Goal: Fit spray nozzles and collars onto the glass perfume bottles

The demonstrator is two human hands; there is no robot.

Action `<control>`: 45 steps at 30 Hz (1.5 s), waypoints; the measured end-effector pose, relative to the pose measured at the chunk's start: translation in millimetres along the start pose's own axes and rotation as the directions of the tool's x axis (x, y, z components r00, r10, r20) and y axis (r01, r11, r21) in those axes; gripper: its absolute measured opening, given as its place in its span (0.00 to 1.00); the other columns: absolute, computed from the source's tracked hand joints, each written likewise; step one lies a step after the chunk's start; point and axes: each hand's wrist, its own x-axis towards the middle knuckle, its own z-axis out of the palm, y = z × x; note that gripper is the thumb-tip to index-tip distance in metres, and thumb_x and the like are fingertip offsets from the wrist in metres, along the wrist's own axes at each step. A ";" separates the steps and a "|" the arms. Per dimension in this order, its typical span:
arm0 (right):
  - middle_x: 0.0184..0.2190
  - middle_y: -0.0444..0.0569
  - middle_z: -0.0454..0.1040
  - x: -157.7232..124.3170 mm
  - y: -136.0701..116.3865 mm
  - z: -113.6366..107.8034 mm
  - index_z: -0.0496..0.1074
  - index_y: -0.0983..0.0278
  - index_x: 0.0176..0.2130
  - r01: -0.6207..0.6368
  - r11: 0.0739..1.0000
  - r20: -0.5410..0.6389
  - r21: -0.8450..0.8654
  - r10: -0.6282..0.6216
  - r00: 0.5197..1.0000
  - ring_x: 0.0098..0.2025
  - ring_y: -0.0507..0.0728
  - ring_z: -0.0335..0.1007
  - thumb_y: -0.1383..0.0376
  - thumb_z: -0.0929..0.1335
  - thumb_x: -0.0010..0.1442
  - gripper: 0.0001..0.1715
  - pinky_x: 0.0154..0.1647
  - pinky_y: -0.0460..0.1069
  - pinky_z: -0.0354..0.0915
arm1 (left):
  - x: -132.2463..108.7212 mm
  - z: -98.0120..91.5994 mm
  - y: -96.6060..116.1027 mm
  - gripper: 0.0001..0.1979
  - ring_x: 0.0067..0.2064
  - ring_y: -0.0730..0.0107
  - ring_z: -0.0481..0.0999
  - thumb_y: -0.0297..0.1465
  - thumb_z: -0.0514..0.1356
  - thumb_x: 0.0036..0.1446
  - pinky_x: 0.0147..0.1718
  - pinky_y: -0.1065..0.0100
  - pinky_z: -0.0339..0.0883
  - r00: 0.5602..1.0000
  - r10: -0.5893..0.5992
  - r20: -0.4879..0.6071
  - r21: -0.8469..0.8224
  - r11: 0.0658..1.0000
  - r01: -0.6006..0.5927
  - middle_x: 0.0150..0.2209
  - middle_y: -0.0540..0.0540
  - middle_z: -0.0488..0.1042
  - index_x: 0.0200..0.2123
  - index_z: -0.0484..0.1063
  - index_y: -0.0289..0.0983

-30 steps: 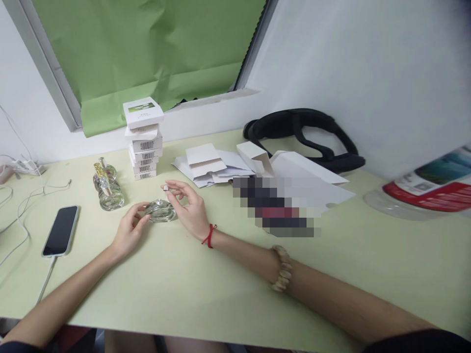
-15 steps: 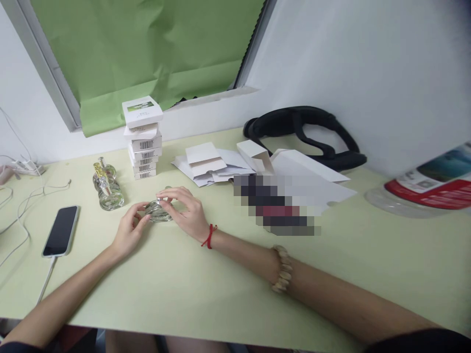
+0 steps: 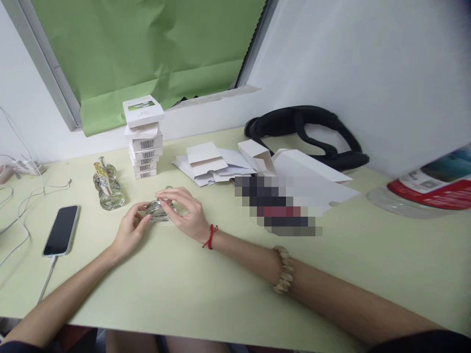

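I am viewing a pale green counter (image 3: 221,284) that is carrying every item. A green paper sheet (image 3: 147,44) is hanging over the window behind it. A black curved strap (image 3: 305,122) is lying at the far right edge, with flat white cardboard cartons (image 3: 209,164) spreading just beside it. A stack of white boxes (image 3: 144,142) is standing far left of centre. The right hand (image 3: 187,211) is closing its grip over the top of a low clear glass bottle (image 3: 158,211), which is sitting on the counter between both hands. The left hand (image 3: 128,230) is clamping its grip on the bottle's left side. A black smartphone (image 3: 61,230) is lying well to the left, near two clear glass bottles (image 3: 106,189).
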 end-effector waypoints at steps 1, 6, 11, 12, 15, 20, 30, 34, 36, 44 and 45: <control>0.38 0.49 0.75 0.0 0.3 0.1 0.71 0.64 0.41 0.006 1.000 0.002 0.011 -0.006 1.000 0.41 0.53 0.71 0.73 0.65 0.62 0.08 0.41 0.52 0.67 | 0.0 -0.2 0.3 0.20 0.33 0.74 0.68 0.40 0.54 0.61 0.29 0.72 0.61 1.000 0.000 0.002 0.001 1.000 0.000 0.45 0.42 0.70 0.51 0.66 0.33; 0.37 0.48 0.74 -0.1 2.7 0.6 0.71 0.64 0.40 0.016 1.000 0.005 0.023 -0.016 1.000 0.41 0.52 0.70 0.73 0.66 0.62 0.07 0.41 0.51 0.66 | -0.6 -0.3 1.1 0.20 0.33 0.75 0.68 0.39 0.53 0.61 0.30 0.73 0.61 1.000 -0.006 0.010 0.001 1.000 0.006 0.45 0.42 0.70 0.51 0.66 0.33; 0.36 0.48 0.75 1.0 2.2 0.9 0.70 0.64 0.39 0.034 0.999 -0.007 0.015 -0.034 0.999 0.40 0.52 0.71 0.74 0.65 0.62 0.07 0.39 0.50 0.66 | -0.8 0.9 -1.4 0.19 0.33 0.75 0.68 0.39 0.54 0.61 0.31 0.72 0.62 1.000 0.003 0.001 -0.003 1.000 -0.003 0.45 0.43 0.70 0.50 0.66 0.33; 0.36 0.47 0.75 1.0 2.0 0.9 0.70 0.64 0.40 0.035 0.999 -0.006 0.013 -0.035 0.999 0.40 0.52 0.71 0.74 0.65 0.62 0.07 0.39 0.50 0.66 | -0.7 0.9 -1.8 0.19 0.33 0.75 0.68 0.39 0.54 0.61 0.31 0.72 0.62 1.000 0.005 0.001 -0.003 1.000 -0.005 0.45 0.43 0.70 0.50 0.66 0.33; 0.37 0.47 0.75 0.5 1.8 0.8 0.69 0.64 0.40 0.030 0.999 -0.004 0.016 -0.030 1.000 0.41 0.53 0.71 0.74 0.64 0.63 0.07 0.39 0.50 0.66 | -0.5 0.7 -2.0 0.19 0.33 0.75 0.68 0.39 0.53 0.61 0.31 0.72 0.62 1.000 0.005 0.005 -0.002 1.000 -0.005 0.45 0.43 0.70 0.50 0.66 0.33; 0.38 0.47 0.75 -0.8 2.6 0.9 0.69 0.64 0.40 0.013 1.000 -0.005 0.020 -0.013 1.000 0.41 0.51 0.71 0.74 0.65 0.62 0.08 0.39 0.49 0.65 | -0.7 0.5 -1.3 0.19 0.34 0.75 0.68 0.39 0.53 0.62 0.33 0.72 0.62 1.000 0.007 0.004 -0.001 1.000 -0.007 0.46 0.43 0.70 0.51 0.66 0.33; 0.38 0.46 0.75 -1.8 2.1 0.6 0.69 0.64 0.39 -0.033 0.998 0.027 0.057 0.031 0.999 0.41 0.52 0.69 0.73 0.64 0.63 0.07 0.39 0.50 0.65 | -0.9 1.2 -2.6 0.19 0.35 0.75 0.68 0.39 0.53 0.62 0.33 0.72 0.62 1.000 0.003 0.005 0.002 1.000 -0.003 0.47 0.43 0.70 0.51 0.65 0.33; 0.38 0.46 0.75 -2.5 1.7 0.2 0.70 0.63 0.39 -0.058 0.996 0.036 0.064 0.056 0.998 0.40 0.53 0.68 0.73 0.64 0.63 0.07 0.37 0.50 0.65 | -0.5 0.8 -1.5 0.19 0.34 0.75 0.68 0.38 0.53 0.62 0.32 0.72 0.62 1.000 0.004 0.009 0.001 1.000 -0.004 0.46 0.43 0.70 0.51 0.65 0.33; 0.37 0.45 0.75 -2.7 1.7 0.1 0.70 0.63 0.39 -0.065 0.996 0.039 0.066 0.063 0.997 0.40 0.53 0.67 0.73 0.64 0.63 0.07 0.37 0.49 0.65 | -0.4 0.5 -1.0 0.19 0.33 0.76 0.68 0.38 0.53 0.62 0.32 0.72 0.62 1.000 0.005 0.011 0.000 1.000 -0.005 0.45 0.43 0.70 0.51 0.65 0.33; 0.38 0.44 0.75 -4.1 2.3 0.8 0.69 0.63 0.40 -0.078 0.994 0.034 0.076 0.076 0.997 0.36 0.52 0.63 0.74 0.65 0.61 0.09 0.36 0.48 0.64 | -0.4 0.6 -1.5 0.19 0.33 0.76 0.68 0.39 0.53 0.62 0.31 0.72 0.62 1.000 0.006 0.015 -0.003 1.000 -0.006 0.45 0.43 0.70 0.51 0.65 0.33; 0.38 0.44 0.75 -4.5 2.4 1.0 0.69 0.63 0.40 -0.084 0.994 0.034 0.076 0.081 0.996 0.35 0.52 0.63 0.74 0.65 0.61 0.09 0.36 0.48 0.64 | -0.3 0.7 -1.3 0.19 0.33 0.76 0.68 0.39 0.53 0.62 0.32 0.72 0.62 1.000 0.005 0.015 -0.004 1.000 -0.005 0.45 0.43 0.70 0.51 0.65 0.33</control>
